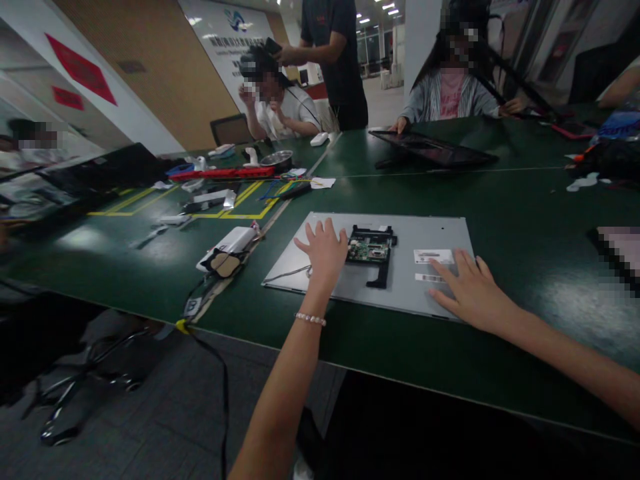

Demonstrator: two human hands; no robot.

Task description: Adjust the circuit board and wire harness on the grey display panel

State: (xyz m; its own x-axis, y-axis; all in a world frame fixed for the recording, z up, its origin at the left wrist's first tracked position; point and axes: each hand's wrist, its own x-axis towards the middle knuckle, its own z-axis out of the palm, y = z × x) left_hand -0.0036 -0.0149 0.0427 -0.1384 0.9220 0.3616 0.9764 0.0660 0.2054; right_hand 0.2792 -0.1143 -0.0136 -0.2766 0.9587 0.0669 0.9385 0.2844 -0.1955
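A silver-grey display panel [405,293] lies flat on the green table, its back side up. Fixed near its middle is a green circuit board [369,249] in a black bracket [382,272]. My left hand [324,253] rests on the panel just left of the board, fingers spread. Across the right edge of the panel lies my right hand [467,290], fingers apart, beside two white labels [433,257]. Neither hand grips anything. A thin cable [287,274] runs out over the panel's left part.
Left of the panel sits a white battery-like pack [230,250] with a black cable [223,373] hanging off the table edge. Tools and a red bar [223,173] lie farther back. Across the table a person holds a black panel [435,148]; others sit and stand nearby.
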